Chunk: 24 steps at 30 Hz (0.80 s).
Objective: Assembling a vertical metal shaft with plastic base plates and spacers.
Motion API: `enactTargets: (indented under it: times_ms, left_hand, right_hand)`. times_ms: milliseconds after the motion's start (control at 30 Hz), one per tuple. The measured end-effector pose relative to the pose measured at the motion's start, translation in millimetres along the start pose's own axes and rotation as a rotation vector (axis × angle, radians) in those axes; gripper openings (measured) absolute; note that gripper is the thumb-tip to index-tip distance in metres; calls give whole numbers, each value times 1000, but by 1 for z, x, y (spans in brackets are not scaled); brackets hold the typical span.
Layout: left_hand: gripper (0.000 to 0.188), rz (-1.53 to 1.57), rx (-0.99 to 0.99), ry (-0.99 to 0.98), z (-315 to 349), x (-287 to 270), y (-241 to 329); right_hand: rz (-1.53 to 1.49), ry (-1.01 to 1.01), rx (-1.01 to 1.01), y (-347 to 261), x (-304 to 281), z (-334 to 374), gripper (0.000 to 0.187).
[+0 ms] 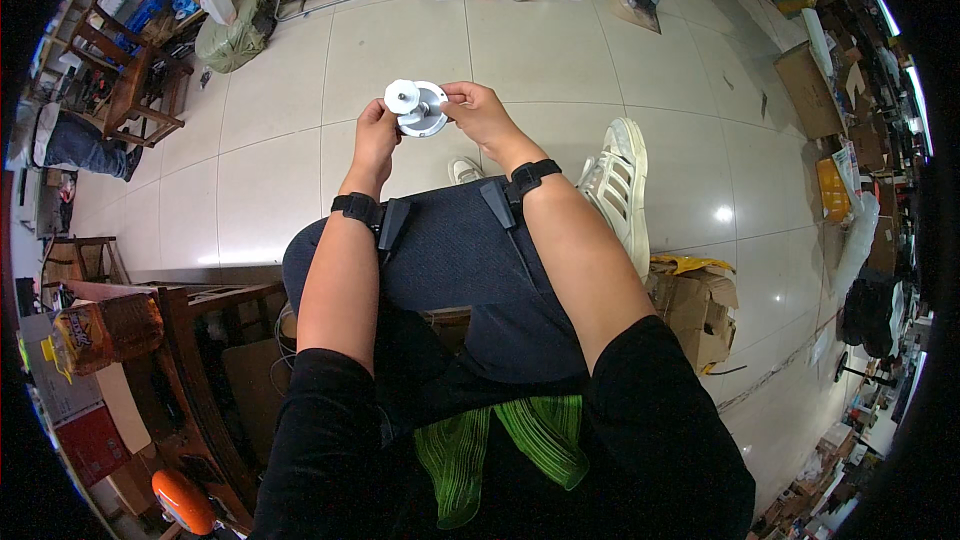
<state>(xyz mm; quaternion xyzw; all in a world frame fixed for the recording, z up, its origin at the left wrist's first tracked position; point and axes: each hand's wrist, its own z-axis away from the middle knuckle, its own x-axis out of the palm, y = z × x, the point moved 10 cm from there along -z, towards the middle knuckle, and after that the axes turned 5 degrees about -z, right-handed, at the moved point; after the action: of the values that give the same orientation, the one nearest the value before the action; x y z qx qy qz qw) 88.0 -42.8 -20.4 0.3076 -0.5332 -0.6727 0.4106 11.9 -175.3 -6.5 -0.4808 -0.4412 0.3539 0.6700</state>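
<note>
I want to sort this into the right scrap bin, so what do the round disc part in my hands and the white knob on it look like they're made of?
The round disc, held by the left hand and right hand, looks like bare metal, possibly aluminium or steel: silver-grey with a dull sheen. The white knob looks like plastic, matte and evenly white, though painted metal cannot be ruled out.

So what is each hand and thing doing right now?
Left hand: grip closed on the round white part.
Right hand: pinching that part's rim.
Round white part: held up above the knees, small white disc on its front.
Cardboard box: open, on the floor.
</note>
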Motion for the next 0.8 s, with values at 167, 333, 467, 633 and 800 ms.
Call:
enactTargets:
  times_ms: [167, 333, 467, 633, 800]
  left_hand:
    - [9, 11, -29, 8, 3, 6, 2]
    - [9, 0, -18, 0, -4, 5, 1]
    - [12, -41, -3, 46, -5, -11, 13]
    - [23, -82, 80, -32, -18, 3, -20]
    - [21, -51, 45, -7, -2, 4, -9]
  right_hand:
    - [-20, -8, -24, 0, -3, 0, 27]
    - [3, 8, -15, -3, -5, -2, 27]
    - [-3, -42, -35, -4, 10, -10, 27]
    - [-8, -42, -66, -6, 1, 1, 19]
    - [22, 10, -18, -4, -2, 9, 23]
